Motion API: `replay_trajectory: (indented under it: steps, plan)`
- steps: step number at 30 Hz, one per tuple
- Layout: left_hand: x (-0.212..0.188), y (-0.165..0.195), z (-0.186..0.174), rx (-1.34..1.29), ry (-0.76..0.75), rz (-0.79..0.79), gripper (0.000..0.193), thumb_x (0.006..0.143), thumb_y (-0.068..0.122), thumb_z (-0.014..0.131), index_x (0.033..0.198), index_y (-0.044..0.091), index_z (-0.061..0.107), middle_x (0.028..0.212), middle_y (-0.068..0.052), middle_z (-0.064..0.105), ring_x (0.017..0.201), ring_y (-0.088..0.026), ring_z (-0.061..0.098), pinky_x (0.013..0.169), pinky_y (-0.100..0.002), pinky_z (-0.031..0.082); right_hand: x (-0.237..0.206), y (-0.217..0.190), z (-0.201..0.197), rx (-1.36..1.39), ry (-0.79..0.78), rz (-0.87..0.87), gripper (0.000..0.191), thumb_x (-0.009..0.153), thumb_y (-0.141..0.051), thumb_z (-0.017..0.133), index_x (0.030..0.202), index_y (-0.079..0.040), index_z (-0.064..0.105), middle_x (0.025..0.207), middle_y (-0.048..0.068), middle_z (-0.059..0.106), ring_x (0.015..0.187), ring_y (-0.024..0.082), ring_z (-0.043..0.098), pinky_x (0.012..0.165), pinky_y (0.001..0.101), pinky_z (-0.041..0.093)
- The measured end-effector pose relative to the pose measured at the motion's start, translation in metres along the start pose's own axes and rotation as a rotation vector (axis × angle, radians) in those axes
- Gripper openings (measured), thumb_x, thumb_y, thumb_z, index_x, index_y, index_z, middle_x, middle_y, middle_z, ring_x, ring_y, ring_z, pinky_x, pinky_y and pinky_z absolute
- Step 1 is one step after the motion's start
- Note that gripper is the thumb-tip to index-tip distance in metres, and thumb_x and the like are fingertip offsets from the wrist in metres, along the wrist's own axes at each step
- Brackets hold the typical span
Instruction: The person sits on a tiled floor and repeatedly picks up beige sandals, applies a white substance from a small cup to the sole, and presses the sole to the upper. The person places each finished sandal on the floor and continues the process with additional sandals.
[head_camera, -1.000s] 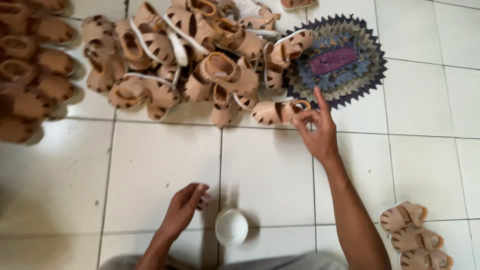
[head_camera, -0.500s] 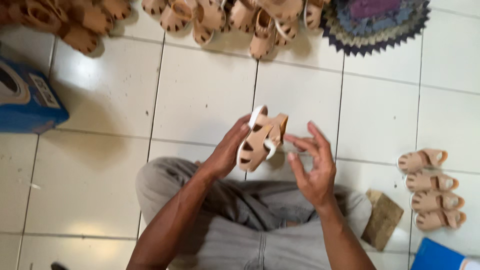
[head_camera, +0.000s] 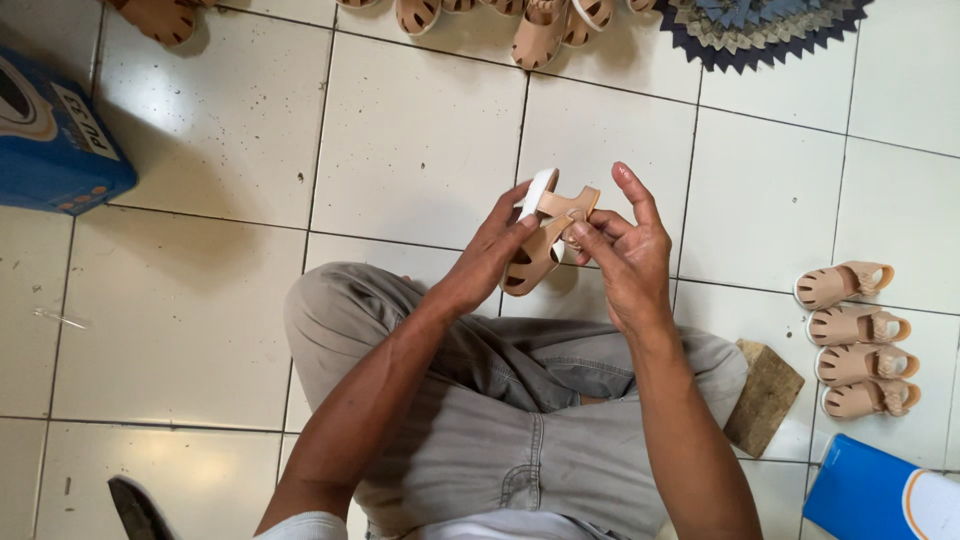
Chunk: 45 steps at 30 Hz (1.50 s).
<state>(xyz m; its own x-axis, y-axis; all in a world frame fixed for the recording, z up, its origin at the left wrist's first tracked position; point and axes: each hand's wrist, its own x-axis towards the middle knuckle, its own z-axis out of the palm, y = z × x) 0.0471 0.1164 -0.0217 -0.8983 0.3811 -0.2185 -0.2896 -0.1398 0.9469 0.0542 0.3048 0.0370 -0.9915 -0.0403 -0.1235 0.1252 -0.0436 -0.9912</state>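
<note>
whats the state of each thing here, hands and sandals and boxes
left hand: gripping the tan sandal
right hand: fingertips on the sandal's strap
tan sandal: held up, off the floor
four sandals: lined up in a column on the tiles
blue box: closed, on the floor
wooden block: lying beside the knee

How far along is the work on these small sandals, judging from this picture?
Done, it seems: four tan sandals lie in a neat row on the tiles at the right. In hand: one tan sandal, held by the left hand while the right hand fingers its strap. Left: more sandals lie along the top edge; how many cannot be seen.
</note>
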Motion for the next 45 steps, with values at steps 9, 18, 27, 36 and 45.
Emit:
replay_trajectory:
  steps: [9,18,27,36,45]
  plan:
    - [0.001,0.005,0.004,0.15,0.048,0.411,0.071,0.087,0.014,0.077,0.146,0.018,0.037,0.172,-0.024,0.009,0.151,-0.048,0.037,0.114,-0.057,0.052,0.016,0.007,-0.004,0.058,0.075,-0.016,0.074,0.097,0.0,0.068,0.16,-0.002,0.029,0.104,0.016,0.073,0.09,0.013,0.07,0.067,0.0242,0.052]
    - [0.007,0.01,-0.003,0.313,0.035,0.224,0.054,0.082,0.005,0.075,0.128,0.014,0.048,0.169,-0.026,0.014,0.154,-0.046,0.033,0.094,-0.045,0.061,0.025,0.026,0.0,0.027,0.005,-0.046,0.073,0.101,-0.001,0.068,0.162,-0.003,0.027,0.105,0.018,0.074,0.09,0.014,0.069,0.068,0.0248,0.052]
    - [0.022,-0.012,-0.026,-0.044,0.032,0.094,0.04,0.082,-0.008,0.067,0.116,0.012,0.063,0.171,-0.014,0.02,0.155,-0.04,0.025,0.11,-0.045,0.053,0.03,0.07,-0.008,0.152,0.031,-0.019,0.064,0.104,-0.004,0.065,0.159,-0.004,0.032,0.103,0.012,0.071,0.086,0.013,0.068,0.065,0.0242,0.054]
    - [0.023,0.003,-0.034,-0.16,0.177,0.031,0.039,0.095,0.004,0.066,0.13,0.014,0.054,0.143,-0.008,0.052,0.126,-0.025,0.059,0.095,-0.04,0.064,0.022,0.138,-0.011,-1.472,-0.248,-0.296,0.079,0.092,-0.08,0.049,0.135,-0.017,0.07,0.17,0.02,0.003,0.154,0.048,0.002,0.118,0.072,0.006]
    - [0.02,0.008,-0.035,-0.074,0.162,0.053,0.043,0.092,0.006,0.073,0.126,0.011,0.047,0.146,-0.013,0.048,0.113,-0.024,0.061,0.085,-0.036,0.062,0.007,0.091,-0.012,-1.388,-0.329,-0.157,0.045,0.08,-0.053,0.08,0.081,-0.008,0.078,0.163,0.02,0.031,0.152,0.044,0.015,0.121,0.0615,0.016]
